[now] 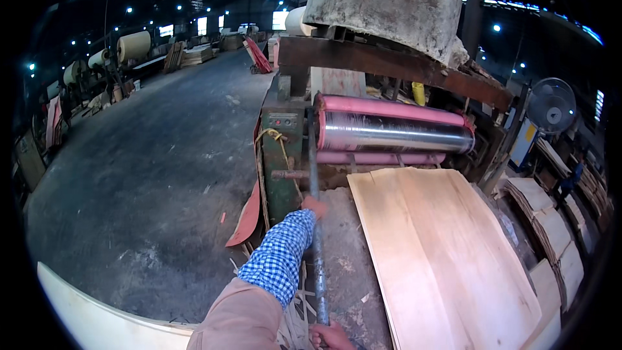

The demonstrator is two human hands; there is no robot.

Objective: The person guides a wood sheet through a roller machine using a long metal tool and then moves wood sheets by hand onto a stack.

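A long grey metal pipe [319, 272] runs from near the bottom of the view up to the left end of a roller machine. Partway along it, my left hand [314, 207] is closed around the pipe, the arm stretched forward in a blue checked cuff. Lower down, my right hand [332, 336] grips the pipe near its close end; part of that hand is cut off by the lower edge. Beyond the pipe sit a shiny metal roller [395, 131] and a pink-coated roller [395, 109]. A green machine housing [280, 181] with buttons and a tied yellow rope stands just left of the pipe.
Wide wood veneer sheets [447, 253] lie stacked to the right of the pipe. A large stained drum [385, 6] rests on a rusty beam [389, 65] above the rollers. A fan [552, 107] and more veneer stacks [544, 220] stand at right. Grey floor [149, 175] stretches left.
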